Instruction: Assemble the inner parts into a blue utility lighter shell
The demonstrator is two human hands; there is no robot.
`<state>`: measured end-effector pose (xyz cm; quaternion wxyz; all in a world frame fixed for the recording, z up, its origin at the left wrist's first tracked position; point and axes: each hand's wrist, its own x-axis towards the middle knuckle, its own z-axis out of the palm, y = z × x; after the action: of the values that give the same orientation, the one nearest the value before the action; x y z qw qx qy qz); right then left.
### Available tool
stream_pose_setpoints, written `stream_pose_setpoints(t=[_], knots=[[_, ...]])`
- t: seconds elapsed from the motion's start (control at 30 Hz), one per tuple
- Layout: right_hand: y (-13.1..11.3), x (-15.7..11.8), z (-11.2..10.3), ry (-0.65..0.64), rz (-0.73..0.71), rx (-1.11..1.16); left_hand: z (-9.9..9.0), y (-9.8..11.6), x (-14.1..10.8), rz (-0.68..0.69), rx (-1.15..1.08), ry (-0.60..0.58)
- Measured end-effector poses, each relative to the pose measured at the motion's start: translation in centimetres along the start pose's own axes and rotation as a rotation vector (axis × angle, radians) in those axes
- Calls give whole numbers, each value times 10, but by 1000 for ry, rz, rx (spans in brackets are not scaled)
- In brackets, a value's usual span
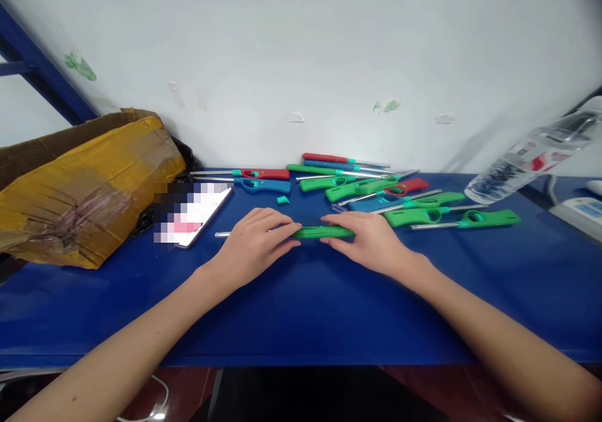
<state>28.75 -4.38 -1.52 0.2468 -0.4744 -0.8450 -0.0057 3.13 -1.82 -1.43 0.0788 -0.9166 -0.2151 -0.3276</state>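
Between my two hands lies a green long-nosed gas lighter [311, 231], held level just over the blue table. My left hand [256, 237] is closed round its front part, and the metal tube pokes out to the left of the fingers. My right hand [367, 237] pinches the green handle from the other end. Behind my right hand is a loose pile of similar lighters, among them a green one [489, 219], a red one [409, 188] and a blue one [267, 185]. A small teal plastic piece [283, 200] rests beyond my hands.
A taped cardboard box [89, 190] stands at the left, with a phone [207, 212] beside it. At the right, a clear plastic bottle [527, 155] leans near a white device [580, 212]. The blue table [305, 309] meets a white wall [301, 52] at the back.
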Motion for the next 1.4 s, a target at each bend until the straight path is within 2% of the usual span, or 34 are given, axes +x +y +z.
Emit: stream_pose_setpoints(t=[0.17, 0.27, 0.33, 0.47, 0.6, 0.7, 0.83, 0.93, 1.0, 1.17, 1.27, 1.4], knots=[[-7, 0, -8, -108, -25, 78, 1, 4, 2, 88, 16, 42], [-13, 3, -17, -247, 21, 244, -1, 7, 4, 180, 72, 74], [-16, 5, -22, -392, 152, 492, -3, 7, 6, 232, 111, 92], [-14, 10, -24, -631, 479, 1153, -8, 8, 9, 282, 130, 161], [-15, 10, -19, -781, 697, 1692, -8, 5, 9, 283, 129, 227], [-26, 6, -16, -790, 848, 1848, -3, 2, 8, 249, 123, 197], [-34, 2, -16, -578, 1008, 1835, 1, 1, 5, 166, 103, 100], [-27, 1, -19, -500, 950, 1611, 2, 3, 2, 132, 56, 79], [-17, 0, -22, -472, 914, 1422, 3, 5, -1, 112, -6, 22], [5, -3, -25, -490, 885, 1068, 11, 11, -7, 121, -151, -173], [10, -6, -20, -533, 875, 1000, 15, 13, -11, 115, -161, -232], [9, -8, -15, -543, 865, 1003, 15, 15, -12, 120, -148, -250]])
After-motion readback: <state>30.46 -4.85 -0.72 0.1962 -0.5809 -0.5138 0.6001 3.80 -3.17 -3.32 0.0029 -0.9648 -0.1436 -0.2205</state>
